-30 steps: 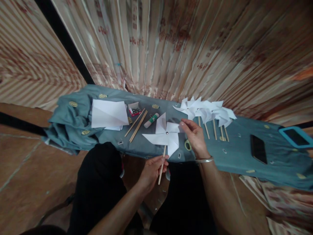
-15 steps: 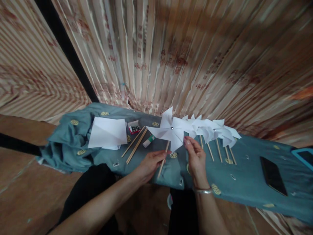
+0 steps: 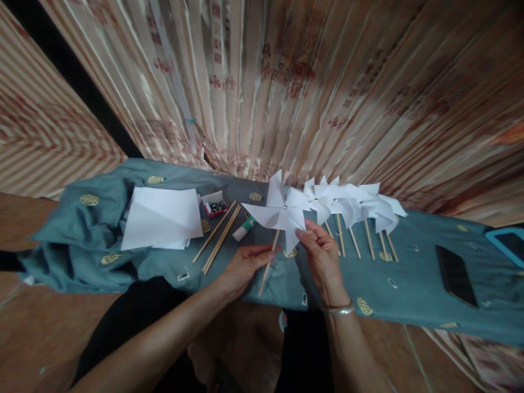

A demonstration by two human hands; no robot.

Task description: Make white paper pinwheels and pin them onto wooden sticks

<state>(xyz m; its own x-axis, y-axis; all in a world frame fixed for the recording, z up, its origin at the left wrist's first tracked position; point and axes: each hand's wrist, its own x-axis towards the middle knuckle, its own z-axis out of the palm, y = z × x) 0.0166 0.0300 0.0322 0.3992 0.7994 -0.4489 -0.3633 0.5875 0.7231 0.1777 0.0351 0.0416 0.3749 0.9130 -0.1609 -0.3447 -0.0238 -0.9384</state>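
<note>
Left hand (image 3: pixel 241 266) is pinching the stick (image 3: pixel 267 268) of a white pinwheel (image 3: pixel 282 219), straight ahead at 12; right hand (image 3: pixel 323 257) is pinching its lower blade (image 3: pixel 291 232) at 5 o'clock, fingers narrow. From its hub (image 3: pixel 285 207): open red-white box (image 3: pixel 213 198) is sitting at 9, holding small metal pieces (image 3: pixel 217 208); green-white tube (image 3: pixel 243 229) is lying at 8; paper stack (image 3: pixel 162 218) farther at 9; other pinwheels (image 3: pixel 347 197) at 3.

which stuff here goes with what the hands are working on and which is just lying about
Likely part of the job:
- held paper pinwheel
- row of pinwheels
- stack of white paper
- loose wooden sticks
- small open box of metal bits
- green-and-white tube

Probably just lying about:
- dark phone
- blue-rimmed device
</note>
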